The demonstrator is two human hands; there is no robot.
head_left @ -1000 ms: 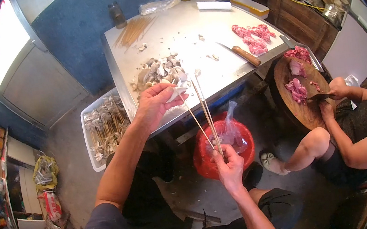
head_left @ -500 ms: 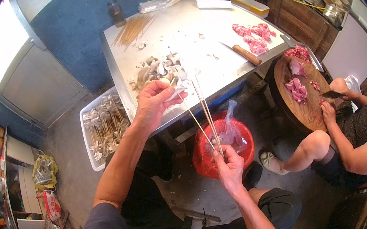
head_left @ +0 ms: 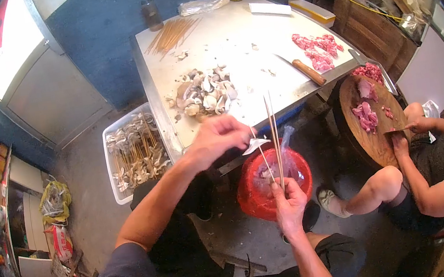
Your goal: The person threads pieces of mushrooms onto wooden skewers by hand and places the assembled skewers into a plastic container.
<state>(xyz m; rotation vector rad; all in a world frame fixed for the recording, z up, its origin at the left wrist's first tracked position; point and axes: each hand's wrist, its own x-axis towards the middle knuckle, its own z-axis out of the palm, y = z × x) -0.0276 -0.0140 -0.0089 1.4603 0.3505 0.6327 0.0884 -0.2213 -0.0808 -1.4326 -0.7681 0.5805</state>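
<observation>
My right hand is closed round several thin wooden skewers that point up toward the table. One of them, tilted left, carries a pale piece of oyster mushroom near its upper end. My left hand pinches at this mushroom, its fingertips at the skewer's tip. Beyond the left hand, a heap of loose mushrooms lies on the near left part of the table. Below the skewers stands a red bucket with a clear plastic bag in it.
A white bin of mushroom skewers stands left of the table. Loose skewers, a wooden-handled knife and cut meat lie on the tabletop. At right, a co-worker's hands work with a blade at a round chopping block.
My left hand has moved right and down with the mushroom, which now sits on the skewer's upper end. The skewers in my right hand stand slightly further right. The view has shifted a little.
</observation>
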